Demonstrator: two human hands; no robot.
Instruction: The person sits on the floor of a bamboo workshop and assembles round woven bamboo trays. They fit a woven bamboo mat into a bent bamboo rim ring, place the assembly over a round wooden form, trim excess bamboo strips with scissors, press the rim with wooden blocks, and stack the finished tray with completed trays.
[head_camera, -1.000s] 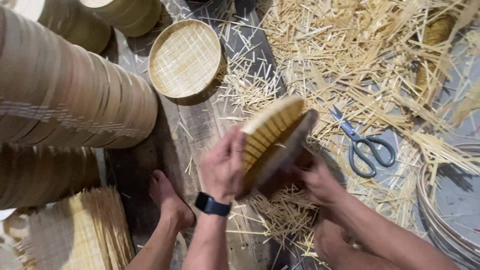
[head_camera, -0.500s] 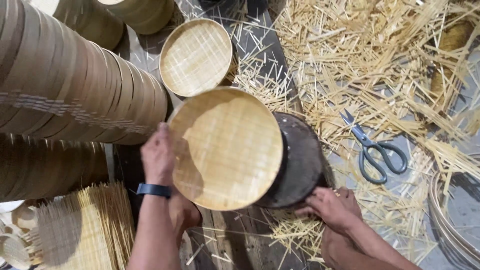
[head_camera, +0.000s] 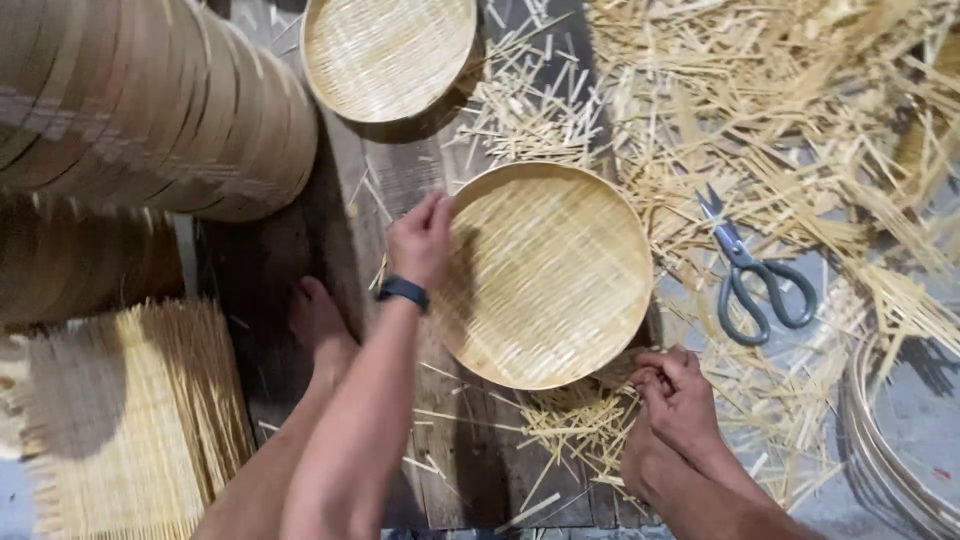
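1. head view: your left hand (head_camera: 420, 238) lies on the left rim of the round woven bamboo tray (head_camera: 545, 275), fingers spread loosely over the edge, touching it rather than clamped round it. a dark wristband (head_camera: 402, 291) sits on that wrist.
2. the tray lies flat, weave up, on the dark wooden board (head_camera: 450, 470), in the middle of the view.
3. your right hand (head_camera: 680, 395) is just below the tray's lower right rim, fingers curled narrow; you cannot tell whether it pinches anything.
4. grey-handled scissors (head_camera: 750, 280) lie right of the tray among the bamboo splinters (head_camera: 800, 120).
5. a second woven tray (head_camera: 390, 55) lies above, a stack of bamboo hoops (head_camera: 150, 110) at upper left, a bare foot (head_camera: 320, 325) beside your left arm.
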